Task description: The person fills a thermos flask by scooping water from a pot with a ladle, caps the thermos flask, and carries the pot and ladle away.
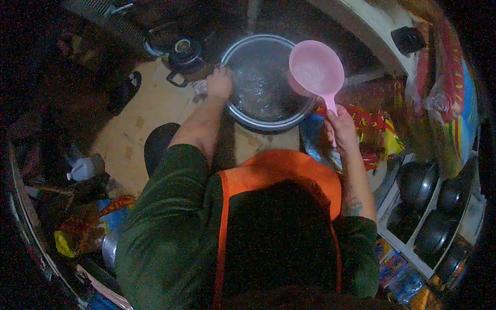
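A large round metal pot (268, 127) stands in front of me, with what looks like water inside. My left hand (220, 82) is closed on the pot's left rim. In my right hand (341, 128) is the handle of a pink plastic dipper (316, 67), its fingers wrapped round it. The dipper's bowl is held over the pot's right edge, open side up. Whether the dipper holds anything is too blurred to tell.
A dark lidded pot (184, 54) is left of the large pot. A white jug (82, 169) lies farther left. Colourful bags (377, 129) are on the right, above a rack of dark pans (417, 183).
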Motion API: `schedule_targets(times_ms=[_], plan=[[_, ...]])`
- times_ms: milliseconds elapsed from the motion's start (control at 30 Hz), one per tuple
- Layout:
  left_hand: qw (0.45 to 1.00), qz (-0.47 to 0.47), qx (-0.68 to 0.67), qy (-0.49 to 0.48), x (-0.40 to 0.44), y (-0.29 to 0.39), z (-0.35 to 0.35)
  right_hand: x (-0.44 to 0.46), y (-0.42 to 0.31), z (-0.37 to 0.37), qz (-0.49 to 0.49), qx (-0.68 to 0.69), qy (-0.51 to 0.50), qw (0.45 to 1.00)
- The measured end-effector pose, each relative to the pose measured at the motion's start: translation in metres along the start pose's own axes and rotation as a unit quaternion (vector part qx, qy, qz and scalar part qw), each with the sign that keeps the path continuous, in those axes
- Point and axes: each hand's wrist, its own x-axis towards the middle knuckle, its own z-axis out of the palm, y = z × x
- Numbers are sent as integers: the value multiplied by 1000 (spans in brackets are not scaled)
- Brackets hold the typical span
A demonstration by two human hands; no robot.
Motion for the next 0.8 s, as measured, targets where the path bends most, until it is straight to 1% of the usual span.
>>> schedule_targets(times_ms=[67, 100, 167, 200, 267, 333, 367, 433, 467, 533, 567, 600, 633, 667, 733, 767, 800], plan=[[994, -53, -82, -51, -3, 5, -2, 3, 10, -3, -4, 27, -12, 1000], [994, -52, -78, -52, 0, 8, -1, 7, 14, -6, -9, 49, -24, 998], [970, 13, -19, -241, 1, 11, -2, 8, 14, -4, -6, 39, -30, 999], [969, 12, -13, -246, -2, 12, -19, 11, 19, -7, -7, 29, -38, 999], [932, 137, 42, -332, -2, 1, -69, 14, 23, -11, -3, 32, -38, 999], [945, 17, -3, -327, -9, -5, -127, 21, 26, -13, -7, 34, -39, 999], [946, 16, -1, -323, -19, -14, -148, 22, 25, -14, -8, 31, -53, 998], [954, 8, 80, -290, -46, -51, -182, 28, 26, -11, -22, 27, -66, 997], [953, 4, 120, -278, -60, -70, -188, 34, 27, -8, -10, 15, -61, 998], [962, -83, -18, -258, -88, -110, -183, 44, 32, -9, 3, 1, -60, 998], [936, -175, -144, -270, -103, -98, -200, 50, 35, -10, -12, 0, -62, 998], [886, -262, -266, -274, -121, -84, -216, 56, 39, -11, -28, 0, -64, 998], [938, -190, -215, -192, -142, -75, -217, 62, 41, -12, -28, 0, -67, 997], [974, -115, -161, -108, -160, -67, -214, 67, 42, -13, -23, 0, -71, 997], [960, -109, -227, -123, -178, -56, -196, 76, 43, -15, -19, -1, -77, 997], [959, -65, -262, -88, -184, -46, -185, 79, 43, -16, -23, -5, -83, 996], [959, -67, -262, -87, -183, -43, -182, 83, 43, -17, -26, -10, -88, 996]])
